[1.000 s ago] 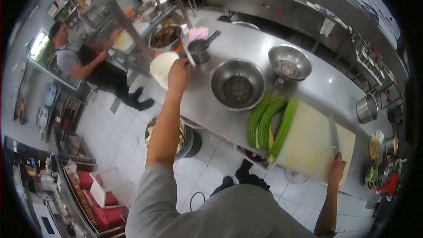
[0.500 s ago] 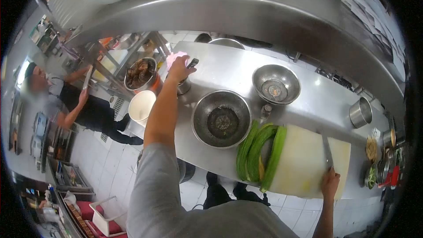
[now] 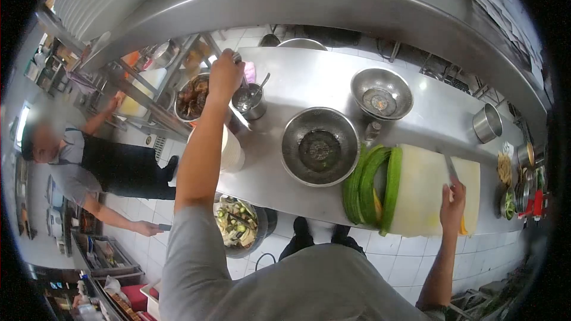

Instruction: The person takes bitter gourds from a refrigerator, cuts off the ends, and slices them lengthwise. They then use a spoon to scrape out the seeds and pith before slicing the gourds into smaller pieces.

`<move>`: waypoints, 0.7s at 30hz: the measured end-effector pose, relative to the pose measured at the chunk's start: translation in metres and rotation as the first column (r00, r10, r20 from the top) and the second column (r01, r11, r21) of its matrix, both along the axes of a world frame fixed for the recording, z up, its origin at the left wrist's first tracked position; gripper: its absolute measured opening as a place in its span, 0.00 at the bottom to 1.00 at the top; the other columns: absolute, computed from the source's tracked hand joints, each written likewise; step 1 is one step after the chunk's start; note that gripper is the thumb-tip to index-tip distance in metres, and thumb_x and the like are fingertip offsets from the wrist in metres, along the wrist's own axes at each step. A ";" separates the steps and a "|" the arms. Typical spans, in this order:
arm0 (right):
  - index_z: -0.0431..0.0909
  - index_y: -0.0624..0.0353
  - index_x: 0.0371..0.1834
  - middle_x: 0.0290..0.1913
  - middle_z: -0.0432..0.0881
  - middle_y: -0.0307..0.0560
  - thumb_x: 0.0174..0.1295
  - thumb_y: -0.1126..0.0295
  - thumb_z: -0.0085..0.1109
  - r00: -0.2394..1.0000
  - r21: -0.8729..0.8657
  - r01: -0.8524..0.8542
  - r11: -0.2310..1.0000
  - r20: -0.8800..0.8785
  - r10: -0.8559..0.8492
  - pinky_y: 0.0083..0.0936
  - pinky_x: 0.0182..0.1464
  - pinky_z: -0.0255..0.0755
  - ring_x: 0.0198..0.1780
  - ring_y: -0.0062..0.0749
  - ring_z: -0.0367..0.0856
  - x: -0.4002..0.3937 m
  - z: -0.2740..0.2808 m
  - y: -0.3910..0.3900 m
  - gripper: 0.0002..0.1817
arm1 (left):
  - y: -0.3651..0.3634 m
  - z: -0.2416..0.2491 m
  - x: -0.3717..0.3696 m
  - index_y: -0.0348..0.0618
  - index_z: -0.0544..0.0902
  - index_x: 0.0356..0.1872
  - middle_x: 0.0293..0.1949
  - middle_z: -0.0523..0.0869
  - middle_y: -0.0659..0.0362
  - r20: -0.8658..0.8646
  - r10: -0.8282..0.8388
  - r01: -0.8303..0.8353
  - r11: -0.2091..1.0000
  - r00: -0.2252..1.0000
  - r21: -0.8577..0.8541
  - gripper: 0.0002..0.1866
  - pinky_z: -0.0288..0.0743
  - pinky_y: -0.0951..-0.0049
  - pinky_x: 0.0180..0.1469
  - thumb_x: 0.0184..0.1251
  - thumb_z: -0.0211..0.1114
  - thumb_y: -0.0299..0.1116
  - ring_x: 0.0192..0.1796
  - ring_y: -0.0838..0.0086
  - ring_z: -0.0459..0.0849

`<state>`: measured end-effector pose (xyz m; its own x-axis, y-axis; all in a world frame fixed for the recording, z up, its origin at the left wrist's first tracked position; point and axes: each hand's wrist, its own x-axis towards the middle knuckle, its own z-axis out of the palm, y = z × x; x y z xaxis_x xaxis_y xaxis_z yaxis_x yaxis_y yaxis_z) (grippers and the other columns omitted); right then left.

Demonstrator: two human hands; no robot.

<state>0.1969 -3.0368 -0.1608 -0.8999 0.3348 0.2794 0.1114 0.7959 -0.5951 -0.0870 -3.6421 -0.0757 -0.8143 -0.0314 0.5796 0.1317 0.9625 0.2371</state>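
Note:
My left hand [image 3: 226, 76] is raised at the table's far left, closed on a long metal utensil [image 3: 239, 120] whose flat end points down; its upper part is hidden by the hand. Just beside it stands a metal pot [image 3: 249, 105] with a spoon [image 3: 263, 82] leaning inside. On the right, my right hand [image 3: 452, 201] grips a knife [image 3: 451, 167], its blade lying over the white cutting board [image 3: 425, 190]. Several long green gourds [image 3: 391, 187] are lined up along the board's left edge.
Two metal bowls, the nearer [image 3: 320, 147] and the farther [image 3: 382, 93], stand mid-table by a small glass shaker [image 3: 372, 131]. White containers [image 3: 232, 153] sit at left, above a bin of vegetable scraps [image 3: 237, 224]. A co-worker [image 3: 113, 163] stands left. A steel shelf [image 3: 309, 1] overhangs.
My left hand has risen and moved left from the metal pot, with the long utensil lifted clear. The co-worker's arm has swung down. My right hand stays at the knife.

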 end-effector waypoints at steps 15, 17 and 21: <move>0.64 0.56 0.65 0.51 0.80 0.65 0.61 0.70 0.61 0.925 0.145 -0.376 0.915 -0.006 0.381 0.48 0.53 0.74 0.50 0.61 0.80 -0.076 0.067 -0.163 0.28 | 0.247 -0.022 0.202 0.34 0.74 0.61 0.55 0.83 0.43 -0.171 -0.715 0.494 0.272 0.678 0.826 0.28 0.79 0.65 0.53 0.63 0.73 0.34 0.51 0.65 0.85; 0.61 0.57 0.64 0.46 0.81 0.65 0.65 0.70 0.57 0.975 0.074 -0.106 0.992 0.205 0.089 0.49 0.46 0.75 0.43 0.64 0.82 -0.040 0.058 -0.105 0.25 | 0.258 -0.058 0.230 0.34 0.69 0.66 0.59 0.80 0.40 0.210 -0.861 0.453 0.433 0.463 0.779 0.33 0.78 0.63 0.56 0.63 0.72 0.37 0.53 0.58 0.84; 0.62 0.58 0.54 0.36 0.81 0.69 0.66 0.70 0.53 0.950 0.026 0.084 0.996 0.301 -0.088 0.53 0.42 0.73 0.39 0.66 0.82 0.044 -0.004 0.002 0.16 | 0.321 -0.152 0.242 0.32 0.59 0.72 0.60 0.75 0.36 0.573 -0.780 0.453 0.617 0.249 0.643 0.45 0.74 0.57 0.61 0.60 0.72 0.44 0.59 0.44 0.78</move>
